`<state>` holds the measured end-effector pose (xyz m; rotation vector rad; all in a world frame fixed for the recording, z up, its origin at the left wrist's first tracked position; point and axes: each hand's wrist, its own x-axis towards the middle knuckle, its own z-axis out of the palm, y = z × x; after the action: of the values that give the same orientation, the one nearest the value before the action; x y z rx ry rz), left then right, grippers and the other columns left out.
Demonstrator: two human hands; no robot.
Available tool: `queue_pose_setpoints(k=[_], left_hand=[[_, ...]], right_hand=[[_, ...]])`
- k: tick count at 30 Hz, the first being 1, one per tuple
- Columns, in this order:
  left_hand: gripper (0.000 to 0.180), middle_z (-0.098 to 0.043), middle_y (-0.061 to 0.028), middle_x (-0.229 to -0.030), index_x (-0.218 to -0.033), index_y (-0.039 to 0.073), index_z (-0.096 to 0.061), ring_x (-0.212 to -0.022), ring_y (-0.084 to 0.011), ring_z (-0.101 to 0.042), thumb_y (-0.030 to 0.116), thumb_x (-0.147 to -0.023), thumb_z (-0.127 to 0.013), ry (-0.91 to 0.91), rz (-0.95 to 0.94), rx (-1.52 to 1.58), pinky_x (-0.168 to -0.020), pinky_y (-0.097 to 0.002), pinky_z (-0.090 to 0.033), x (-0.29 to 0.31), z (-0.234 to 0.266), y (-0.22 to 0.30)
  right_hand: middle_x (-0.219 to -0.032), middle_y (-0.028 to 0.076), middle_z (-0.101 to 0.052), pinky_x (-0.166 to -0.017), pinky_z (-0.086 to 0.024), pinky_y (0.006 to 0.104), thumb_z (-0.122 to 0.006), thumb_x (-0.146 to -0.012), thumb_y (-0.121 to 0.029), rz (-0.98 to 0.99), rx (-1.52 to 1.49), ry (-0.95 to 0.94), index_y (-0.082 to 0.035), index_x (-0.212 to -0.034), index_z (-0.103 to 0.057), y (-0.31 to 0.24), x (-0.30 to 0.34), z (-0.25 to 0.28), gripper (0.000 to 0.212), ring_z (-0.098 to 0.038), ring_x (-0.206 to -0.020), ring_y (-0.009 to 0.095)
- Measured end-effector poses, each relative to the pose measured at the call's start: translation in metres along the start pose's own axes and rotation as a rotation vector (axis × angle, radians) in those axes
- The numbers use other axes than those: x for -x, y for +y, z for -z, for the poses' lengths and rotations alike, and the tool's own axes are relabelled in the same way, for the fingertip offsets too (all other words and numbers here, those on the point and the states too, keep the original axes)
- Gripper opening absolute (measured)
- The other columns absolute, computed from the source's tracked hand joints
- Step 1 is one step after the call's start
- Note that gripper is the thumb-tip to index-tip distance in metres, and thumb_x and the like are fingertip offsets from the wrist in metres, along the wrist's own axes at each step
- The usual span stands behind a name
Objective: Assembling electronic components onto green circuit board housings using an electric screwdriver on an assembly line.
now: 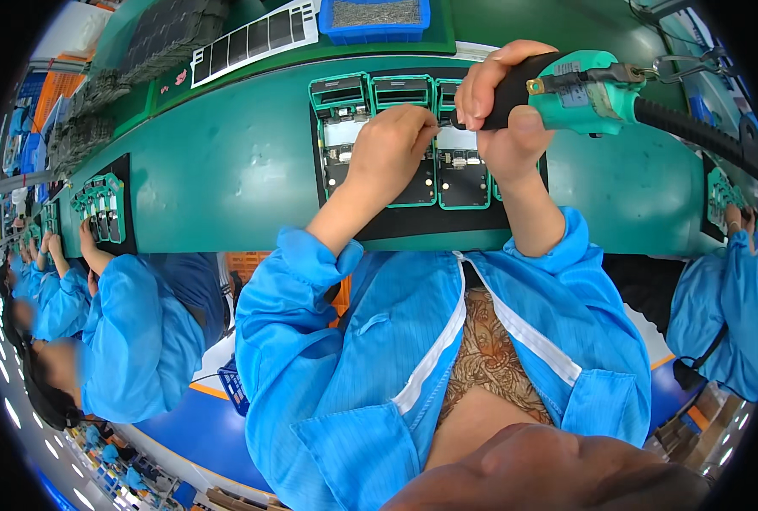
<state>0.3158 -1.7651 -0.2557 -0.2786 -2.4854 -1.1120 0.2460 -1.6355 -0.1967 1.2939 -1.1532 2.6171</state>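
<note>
My right hand is wrapped round a green and black electric screwdriver, tilted nearly level above the bench. Its front end points left, toward my left hand. The left fingers are pinched together close to that end, over a row of green-rimmed device housings; what they hold, if anything, is hidden. These housings contain black panels, pale strips and small metal parts. They lie side by side on a black mat, partly covered by my hands. The screwdriver's bit cannot be made out.
A blue bin of small metal pieces stands at the back, beside a white sheet with black rectangles. Dark parts are stacked back left. A metal hook meets the screwdriver. Co-workers handle similar housings at left and right.
</note>
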Motion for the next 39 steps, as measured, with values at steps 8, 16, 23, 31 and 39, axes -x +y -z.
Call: queue_pose_setpoints(k=[8,16,23,31,39], left_hand=[[0.015,-0.056,-0.0101,-0.069,-0.075,0.004,-0.055,-0.067,-0.0295,-0.058,0.009,-0.073,-0.069,0.104,-0.048,-0.025,-0.06,-0.0396,-0.046,0.002,0.003,0.0],[0.027,-0.058,-0.0095,-0.081,-0.094,0.005,-0.056,-0.08,-0.0308,-0.056,0.012,-0.072,-0.07,-0.013,-0.163,-0.302,-0.066,-0.0414,-0.042,-0.019,0.028,0.002],[0.01,-0.062,-0.0155,-0.079,-0.085,0.002,-0.06,-0.078,-0.0342,-0.059,0.01,-0.079,-0.061,0.053,-0.041,-0.224,-0.071,-0.0423,-0.047,-0.073,0.065,0.003],[0.026,-0.066,-0.0162,-0.087,-0.092,0.006,-0.067,-0.086,-0.0345,-0.062,0.025,-0.074,-0.068,0.081,0.156,-0.342,-0.074,-0.0418,-0.049,-0.154,0.011,-0.124],[0.022,-0.067,-0.0166,-0.086,-0.084,0.007,-0.068,-0.084,-0.0325,-0.064,0.025,-0.072,-0.068,-0.176,0.455,-0.218,-0.075,-0.0396,-0.049,-0.163,0.007,-0.116]], right_hand=[[-0.066,0.006,-0.051,-0.049,-0.044,0.0236,-0.066,-0.079,-0.021,-0.048,-0.002,0.016,0.0,-0.109,-0.044,0.007,0.001,-0.013,0.042,-0.049,-0.053,0.011],[-0.066,0.005,-0.051,-0.049,-0.043,0.0228,-0.061,-0.077,-0.008,-0.035,0.079,0.012,0.0,-0.109,-0.044,0.025,0.003,-0.005,0.037,-0.049,-0.053,0.011],[-0.066,0.006,-0.049,-0.048,-0.041,0.0271,-0.059,-0.08,-0.02,-0.235,0.232,0.139,-0.003,-0.106,-0.044,0.032,0.012,-0.002,0.035,-0.045,-0.052,0.013],[-0.066,0.006,-0.05,-0.048,-0.042,0.0262,-0.065,-0.082,-0.03,-0.198,0.224,0.073,-0.002,-0.107,-0.044,0.037,0.013,-0.002,0.043,-0.046,-0.052,0.012],[-0.066,0.006,-0.05,-0.048,-0.042,0.0253,-0.062,-0.08,-0.02,-0.23,0.324,0.098,-0.001,-0.106,-0.045,0.042,0.018,0.008,0.037,-0.046,-0.052,0.012]])
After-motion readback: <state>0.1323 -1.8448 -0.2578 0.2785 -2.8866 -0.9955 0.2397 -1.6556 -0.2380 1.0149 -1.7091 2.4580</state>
